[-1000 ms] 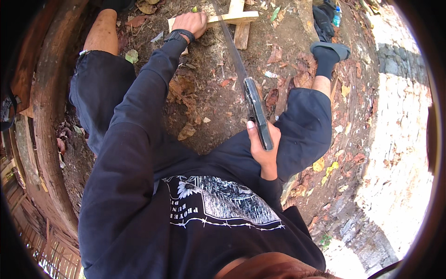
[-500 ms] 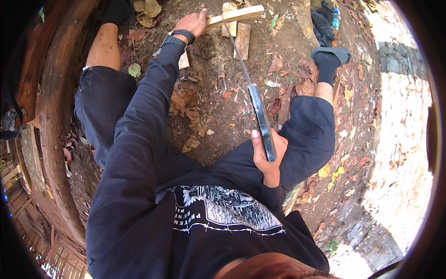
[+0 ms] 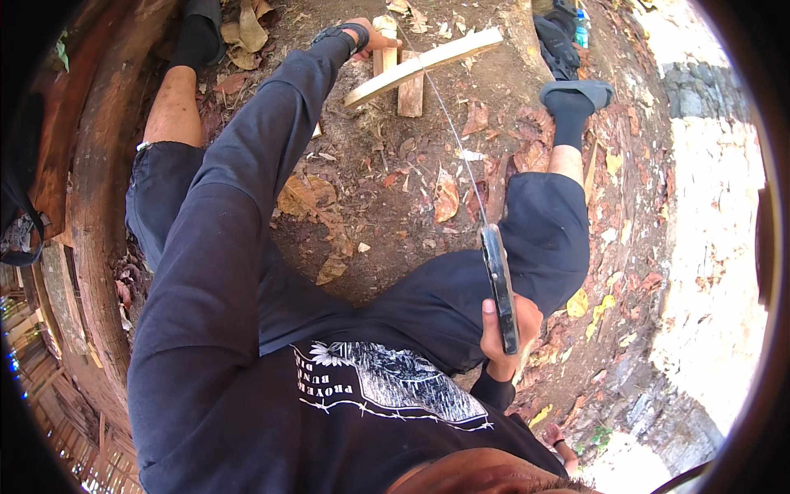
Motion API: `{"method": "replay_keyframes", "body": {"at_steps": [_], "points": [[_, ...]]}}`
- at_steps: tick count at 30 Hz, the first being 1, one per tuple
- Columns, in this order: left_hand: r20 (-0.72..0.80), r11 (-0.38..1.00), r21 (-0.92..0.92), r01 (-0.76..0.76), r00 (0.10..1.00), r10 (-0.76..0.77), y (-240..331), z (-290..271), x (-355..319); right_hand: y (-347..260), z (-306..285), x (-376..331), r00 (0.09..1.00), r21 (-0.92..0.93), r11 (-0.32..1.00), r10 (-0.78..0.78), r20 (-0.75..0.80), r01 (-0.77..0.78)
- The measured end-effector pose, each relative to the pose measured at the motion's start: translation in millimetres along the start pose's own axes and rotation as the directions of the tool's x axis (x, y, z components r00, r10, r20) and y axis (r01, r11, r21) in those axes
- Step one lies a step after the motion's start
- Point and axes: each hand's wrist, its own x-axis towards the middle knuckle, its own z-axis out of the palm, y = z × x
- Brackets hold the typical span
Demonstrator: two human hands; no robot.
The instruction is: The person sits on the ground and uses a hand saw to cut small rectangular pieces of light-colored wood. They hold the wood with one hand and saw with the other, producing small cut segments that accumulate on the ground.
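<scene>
My right hand [image 3: 512, 329] is closed round the black handle of a machete [image 3: 496, 276], held in front of my right thigh. Its thin blade, seen nearly edge-on, runs up and away to the left. A pale split stick of wood [image 3: 448, 64] lies slantwise across the blade; whether the blade is wedged in it I cannot tell. Beyond the stick, my left hand [image 3: 372, 37], with a dark band at the wrist, reaches to a small wooden block [image 3: 384, 59] and its fingers close on it. Some fingers are hidden. Beside that block lies a flat wood piece [image 3: 410, 90].
My legs are spread on either side of a dirt ground [image 3: 370, 247] with dry leaves. Logs [image 3: 103, 206] run along the left. A dark bag [image 3: 555, 37] and a bottle [image 3: 582, 29] sit at the far right. Another person's hand [image 3: 559, 445] shows at lower right.
My left hand has let go of the stick and moved right to the wooden block. The machete handle has come nearer and to the right, and the stick has shifted toward me with the blade.
</scene>
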Motion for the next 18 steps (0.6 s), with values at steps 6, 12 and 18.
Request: {"method": "replay_keyframes", "body": {"at_steps": [6, 12, 18], "points": [[-0.325, 0.987, 0.153, 0.036, 0.946, 0.016, 21, 19, -10, 5, -22, -24, 0.995, -0.021, 0.996, 0.089, -0.046, -0.090], [-0.340, 0.977, 0.211, -0.017, 0.936, 0.090, 35, 27, -39, 13, -27, -29, 0.985, -0.069, 0.987, 0.141, -0.104, -0.148], [-0.505, 0.994, 0.094, -0.049, 0.858, 0.090, 34, 32, -48, 14, -30, -28, 0.972, -0.045, 0.984, 0.164, -0.168, -0.174]]}}
